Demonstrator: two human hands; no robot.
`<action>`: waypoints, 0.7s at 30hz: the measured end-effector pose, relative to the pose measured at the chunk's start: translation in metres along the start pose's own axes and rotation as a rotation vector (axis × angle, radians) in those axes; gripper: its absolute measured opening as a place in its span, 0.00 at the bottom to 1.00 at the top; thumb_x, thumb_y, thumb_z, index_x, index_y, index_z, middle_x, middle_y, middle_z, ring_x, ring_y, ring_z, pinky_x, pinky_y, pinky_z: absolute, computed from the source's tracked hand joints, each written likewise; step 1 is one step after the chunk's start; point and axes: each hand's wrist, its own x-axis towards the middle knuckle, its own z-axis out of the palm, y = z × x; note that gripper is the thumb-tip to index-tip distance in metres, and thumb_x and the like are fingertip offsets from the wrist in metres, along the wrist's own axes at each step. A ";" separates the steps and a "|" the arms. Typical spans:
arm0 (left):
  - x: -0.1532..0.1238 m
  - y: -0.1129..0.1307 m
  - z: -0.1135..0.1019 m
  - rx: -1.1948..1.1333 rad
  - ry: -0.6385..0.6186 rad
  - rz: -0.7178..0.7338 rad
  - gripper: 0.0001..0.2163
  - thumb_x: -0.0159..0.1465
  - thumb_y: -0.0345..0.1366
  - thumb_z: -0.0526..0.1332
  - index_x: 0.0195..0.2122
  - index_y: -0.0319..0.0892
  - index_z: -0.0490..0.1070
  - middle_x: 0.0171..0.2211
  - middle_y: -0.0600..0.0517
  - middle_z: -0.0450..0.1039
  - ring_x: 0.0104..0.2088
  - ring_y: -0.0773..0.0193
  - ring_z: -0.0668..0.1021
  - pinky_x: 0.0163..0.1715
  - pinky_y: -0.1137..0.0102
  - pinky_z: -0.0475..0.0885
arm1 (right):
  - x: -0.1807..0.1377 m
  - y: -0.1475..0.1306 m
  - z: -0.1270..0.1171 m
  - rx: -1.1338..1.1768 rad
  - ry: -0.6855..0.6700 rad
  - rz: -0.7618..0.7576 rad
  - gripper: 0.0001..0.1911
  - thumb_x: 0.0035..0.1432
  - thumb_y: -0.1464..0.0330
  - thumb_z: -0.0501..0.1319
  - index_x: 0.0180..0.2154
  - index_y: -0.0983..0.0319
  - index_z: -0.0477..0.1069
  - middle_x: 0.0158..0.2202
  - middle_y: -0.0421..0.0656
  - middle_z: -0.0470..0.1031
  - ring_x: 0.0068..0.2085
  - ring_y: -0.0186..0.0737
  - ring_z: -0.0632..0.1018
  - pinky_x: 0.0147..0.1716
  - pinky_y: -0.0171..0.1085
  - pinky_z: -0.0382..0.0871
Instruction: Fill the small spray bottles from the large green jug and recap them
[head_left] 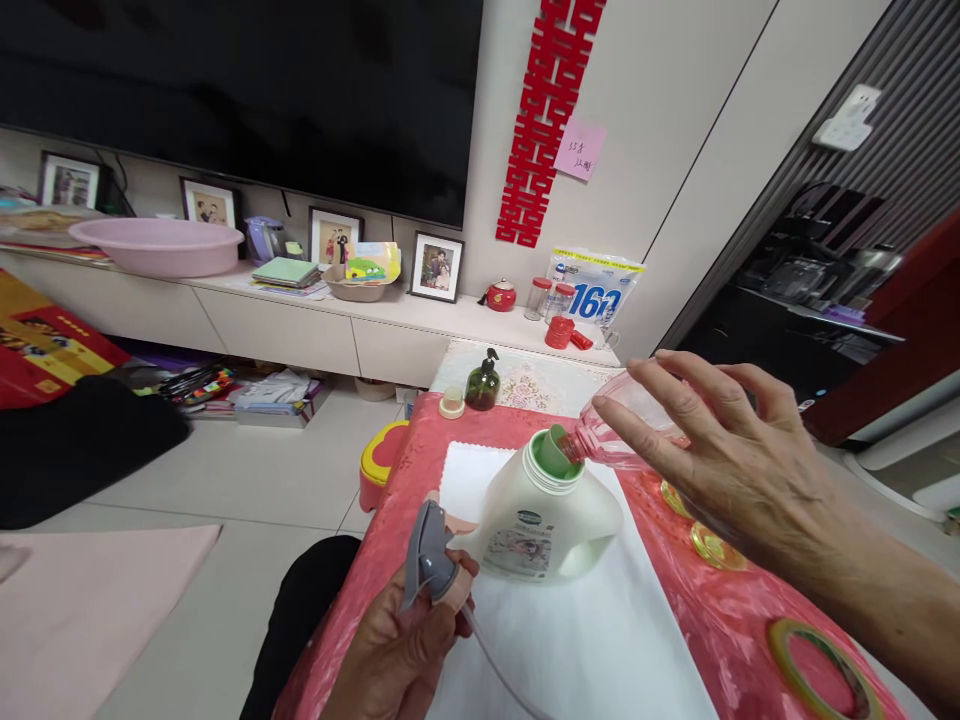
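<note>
A grey trigger sprayer head with a beige collar and a long thin tube is gripped by the fingers of my left hand. My right hand is closed around a see-through pink bottle, partly hidden behind the fingers. The bottle lies tilted, its neck pointing left at the green spout in the mouth of a white detergent jug. Whether liquid runs out is not clear. The jug stands upright and uncapped on a white sheet, just beyond my left hand.
A dark green pump bottle and a pale cap stand at the far edge of the red-covered table. Yellow tape rolls and a larger tape roll lie right. A yellow-red stool is left of the table.
</note>
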 end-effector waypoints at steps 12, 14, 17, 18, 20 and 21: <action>0.002 -0.004 -0.006 -0.005 -0.025 -0.007 0.25 0.39 0.46 0.84 0.38 0.44 0.84 0.39 0.48 0.79 0.33 0.63 0.75 0.38 0.67 0.73 | 0.010 0.003 -0.005 -0.028 0.025 -0.079 0.20 0.69 0.83 0.48 0.57 0.62 0.61 0.61 0.56 0.65 0.61 0.58 0.69 0.50 0.55 0.67; 0.003 -0.004 -0.008 -0.001 -0.030 -0.005 0.25 0.40 0.46 0.84 0.38 0.43 0.84 0.41 0.47 0.80 0.34 0.63 0.75 0.38 0.68 0.73 | 0.012 0.003 -0.005 -0.020 0.035 -0.089 0.18 0.70 0.82 0.48 0.57 0.62 0.61 0.62 0.56 0.64 0.62 0.58 0.68 0.51 0.56 0.67; 0.005 -0.005 -0.008 0.005 -0.027 -0.001 0.25 0.40 0.46 0.84 0.39 0.43 0.84 0.40 0.46 0.80 0.34 0.62 0.75 0.37 0.68 0.73 | 0.014 0.003 -0.006 -0.011 0.067 -0.104 0.17 0.72 0.81 0.49 0.57 0.62 0.62 0.63 0.55 0.63 0.62 0.57 0.68 0.52 0.57 0.67; 0.005 -0.006 -0.008 0.004 -0.020 0.000 0.25 0.40 0.46 0.84 0.38 0.42 0.84 0.40 0.45 0.80 0.34 0.62 0.75 0.37 0.67 0.73 | 0.015 0.003 -0.007 -0.013 0.070 -0.108 0.17 0.72 0.81 0.48 0.57 0.63 0.62 0.63 0.55 0.63 0.61 0.57 0.69 0.52 0.56 0.67; 0.006 -0.006 -0.007 -0.001 -0.006 -0.005 0.25 0.40 0.46 0.84 0.38 0.42 0.84 0.41 0.45 0.81 0.33 0.62 0.75 0.37 0.66 0.73 | 0.016 0.004 -0.008 -0.031 0.064 -0.116 0.18 0.71 0.83 0.48 0.57 0.63 0.62 0.63 0.55 0.64 0.61 0.57 0.69 0.51 0.56 0.67; 0.006 -0.006 -0.007 -0.004 0.001 -0.011 0.24 0.41 0.45 0.84 0.38 0.42 0.84 0.41 0.45 0.81 0.33 0.62 0.76 0.37 0.66 0.72 | 0.016 0.004 -0.009 -0.045 0.062 -0.119 0.19 0.70 0.84 0.48 0.57 0.62 0.62 0.63 0.54 0.64 0.62 0.56 0.69 0.52 0.56 0.66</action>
